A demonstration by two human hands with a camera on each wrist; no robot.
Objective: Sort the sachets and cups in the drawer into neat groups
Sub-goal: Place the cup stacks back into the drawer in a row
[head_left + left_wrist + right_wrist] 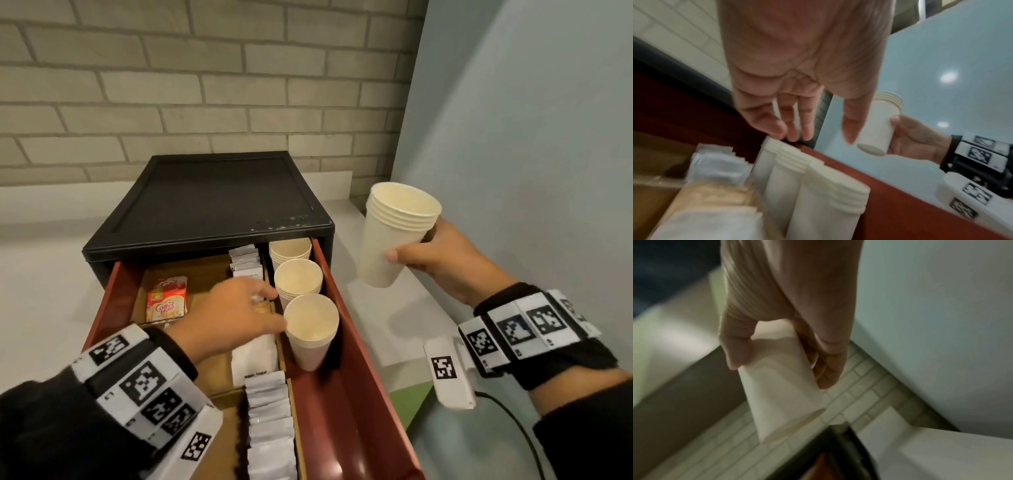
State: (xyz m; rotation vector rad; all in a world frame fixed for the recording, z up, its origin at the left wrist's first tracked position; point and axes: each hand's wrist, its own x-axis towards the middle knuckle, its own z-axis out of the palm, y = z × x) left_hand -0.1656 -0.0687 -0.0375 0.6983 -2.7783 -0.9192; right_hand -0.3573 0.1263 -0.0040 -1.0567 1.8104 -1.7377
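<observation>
Right hand [442, 260] grips a nested cup stack [394, 236], axis tilted, at two o'clock from the drawer [342, 394]. Left hand [236, 315], fingers relaxed and empty, hovers nearer the drawer's cup row [310, 329].

right hand [442, 260]: holds cup stack [394, 236] | left hand [236, 311]: seemingly touching drawer cup [310, 329]
</observation>
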